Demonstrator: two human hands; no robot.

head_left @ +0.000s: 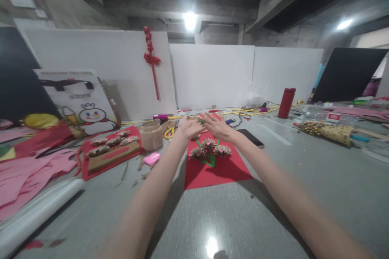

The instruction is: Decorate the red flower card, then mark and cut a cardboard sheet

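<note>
My left hand (191, 127) and my right hand (217, 126) meet over the far end of a red paper sheet (219, 178). A small green piece (201, 121), perhaps soft clay, lies pressed between the two palms. The fingers of both hands are stretched out, the right palm facing down onto the left one. Below them, on the sheet, are several brown and pink layered paper-like flowers (208, 143) with green stems (210, 158). My wrists partly hide the sheet's far end.
To the left are a brown jar (151, 136), a pink packet (151, 158) and another red sheet with flowers and cardboard (114, 154). A black phone (251, 138), a red bottle (286, 103) and a wrapped bouquet (325, 131) are to the right. White boards (212, 75) stand behind.
</note>
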